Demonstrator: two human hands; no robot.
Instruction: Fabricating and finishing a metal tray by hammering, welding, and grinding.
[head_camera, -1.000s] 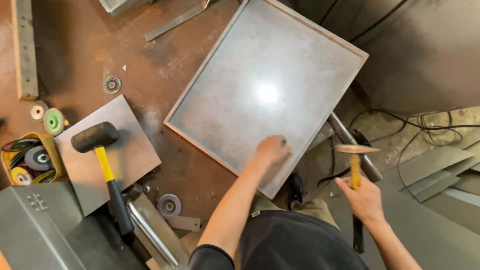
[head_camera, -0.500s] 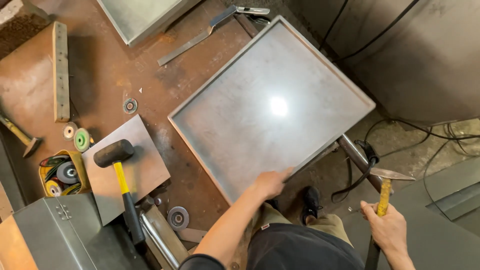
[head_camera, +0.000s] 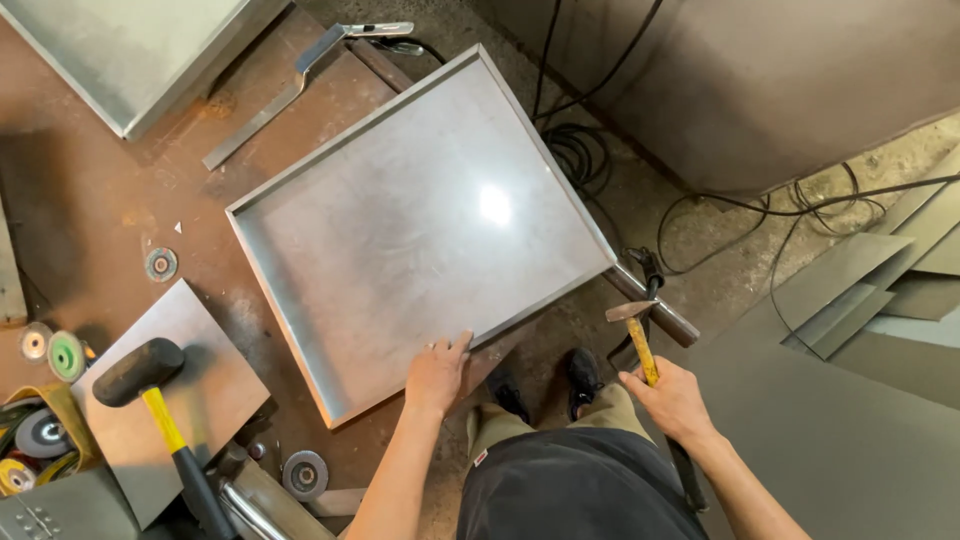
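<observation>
- The left hand lies flat on the near rim of the sheet-metal tray, fingers spread and pressing down, thumb at the edge; it grips nothing closed.
- The right hand is wrapped tight around the yellow handle of a small hammer, its head raised just off the tray's lower right corner.
- The tray fills the centre of the frame, tilted diagonally on the rusty workbench, with its right-hand part overhanging the bench edge.
- Judged by its look, the tray is stiff, smooth and fairly heavy, with thin upturned rims that may be sharp; the rims or corners are the places to hold, palm steadying the flat.
- At lower left, a black rubber mallet rests on a small steel plate, with grinding discs nearby.
- Cables trail on the floor at upper right.
</observation>
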